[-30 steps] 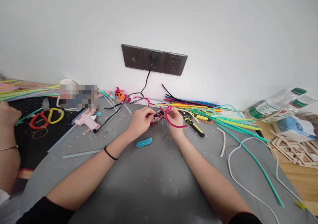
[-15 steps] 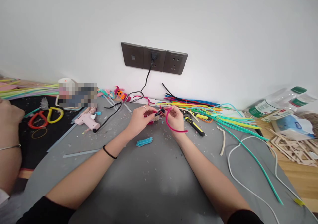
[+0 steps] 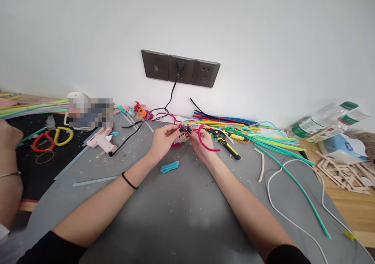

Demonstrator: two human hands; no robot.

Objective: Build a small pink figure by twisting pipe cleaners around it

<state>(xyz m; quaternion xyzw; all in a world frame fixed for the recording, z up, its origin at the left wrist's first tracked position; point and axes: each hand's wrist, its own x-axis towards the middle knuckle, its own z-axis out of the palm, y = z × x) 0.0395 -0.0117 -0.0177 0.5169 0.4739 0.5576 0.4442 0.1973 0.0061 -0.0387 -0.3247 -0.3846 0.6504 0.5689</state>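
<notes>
My left hand (image 3: 163, 140) and my right hand (image 3: 202, 141) meet above the grey table mat, thumbs nearly touching. A magenta pipe cleaner (image 3: 200, 137) is pinched between them, and its free end curls out over my right hand. Under my left fingertips sits a small magenta and beige piece (image 3: 179, 140), partly hidden by the fingers; my left hand grips it. Just below the hands lies a folded bundle of blue pipe cleaners (image 3: 169, 166). To the right of my right hand rest pliers with yellow and black handles (image 3: 228, 147).
A pink glue gun (image 3: 101, 142) with a black cord lies left. Bunches of coloured pipe cleaners (image 3: 234, 122) lie along the wall. A white cable (image 3: 269, 193), bottles (image 3: 312, 125) and wooden pieces (image 3: 342, 174) are right. Another person's arm (image 3: 10, 158) rests far left, near orange-handled scissors (image 3: 42, 142).
My right thumb and fingers have shifted left, toward my left thumb. The magenta pipe cleaner's loose end has turned into a tighter curve. The camera view has moved slightly.
</notes>
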